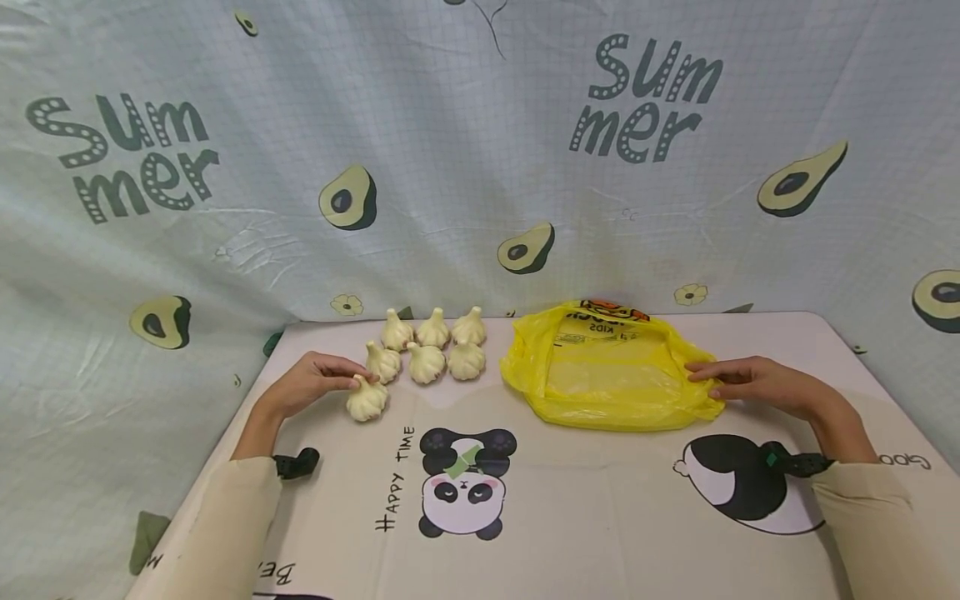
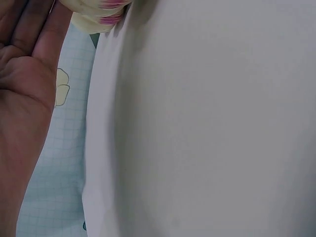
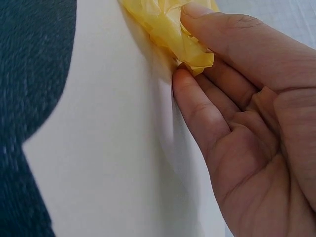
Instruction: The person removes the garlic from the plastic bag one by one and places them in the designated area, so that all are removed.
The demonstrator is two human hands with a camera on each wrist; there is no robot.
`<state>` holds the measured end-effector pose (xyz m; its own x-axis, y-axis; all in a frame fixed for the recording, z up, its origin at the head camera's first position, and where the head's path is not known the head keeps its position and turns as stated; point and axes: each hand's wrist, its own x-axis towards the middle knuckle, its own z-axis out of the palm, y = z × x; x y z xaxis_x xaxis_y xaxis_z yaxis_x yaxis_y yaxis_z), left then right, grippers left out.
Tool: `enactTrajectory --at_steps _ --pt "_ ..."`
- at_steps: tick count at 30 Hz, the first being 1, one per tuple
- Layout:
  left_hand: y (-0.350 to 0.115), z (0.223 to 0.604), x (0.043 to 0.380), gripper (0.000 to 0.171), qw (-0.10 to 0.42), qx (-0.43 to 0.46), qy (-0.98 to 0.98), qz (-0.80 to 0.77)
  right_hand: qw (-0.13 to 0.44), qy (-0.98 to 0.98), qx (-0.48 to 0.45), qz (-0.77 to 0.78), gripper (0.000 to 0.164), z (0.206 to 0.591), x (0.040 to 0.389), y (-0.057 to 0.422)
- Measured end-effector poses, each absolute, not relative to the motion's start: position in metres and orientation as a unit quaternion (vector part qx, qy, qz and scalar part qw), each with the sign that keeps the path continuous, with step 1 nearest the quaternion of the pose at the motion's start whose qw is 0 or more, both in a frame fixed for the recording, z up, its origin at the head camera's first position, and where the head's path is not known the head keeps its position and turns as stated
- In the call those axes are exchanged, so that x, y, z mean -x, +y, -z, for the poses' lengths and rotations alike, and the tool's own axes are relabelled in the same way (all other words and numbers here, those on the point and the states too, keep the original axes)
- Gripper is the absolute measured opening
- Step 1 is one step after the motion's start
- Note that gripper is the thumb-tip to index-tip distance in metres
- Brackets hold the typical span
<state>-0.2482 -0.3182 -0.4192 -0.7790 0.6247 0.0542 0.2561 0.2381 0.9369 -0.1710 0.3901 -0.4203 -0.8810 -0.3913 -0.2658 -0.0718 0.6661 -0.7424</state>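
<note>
At the left of the table, my left hand [image 1: 324, 379] pinches the top of the nearest garlic bulb [image 1: 367, 400]. The left wrist view shows only part of a white and purple-streaked garlic bulb [image 2: 101, 17] beyond the fingers. Several more garlic bulbs [image 1: 426, 363] sit close behind it in two rows. A yellow plastic bag [image 1: 622, 414] lies on the table to the right, its wide mouth spread toward me. My right hand [image 1: 765, 385] grips the bag's right edge, with crumpled yellow plastic between thumb and fingers in the right wrist view.
A light cloth with a panda print [image 1: 462, 500] covers the table [image 1: 570, 517]. Behind it hangs a pale curtain [image 1: 450, 125] with avocado and lettering prints. Dark wrist cameras are strapped near both sleeves.
</note>
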Motion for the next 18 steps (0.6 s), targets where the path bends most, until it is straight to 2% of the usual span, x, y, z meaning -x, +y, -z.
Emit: enactTrajectory --at_steps 6,10,13,18 --pt "-0.318 0.416 0.248 0.035 0.161 -0.280 0.760 -0.564 0.203 0.887 0.127 0.394 0.046 0.421 0.170 0.391" --pt "-0.318 0.408 0.244 0.035 0.125 -0.278 0.762 -0.571 0.184 0.894 0.123 0.389 0.044 0.422 0.167 0.392" --pt "-0.321 0.397 0.238 0.035 0.075 -0.268 0.793 -0.542 0.165 0.902 0.124 0.378 0.042 0.424 0.164 0.391" --pt "-0.324 0.377 0.225 0.034 -0.062 -0.228 0.900 -0.367 0.104 0.927 0.135 0.333 0.044 0.421 0.159 0.387"
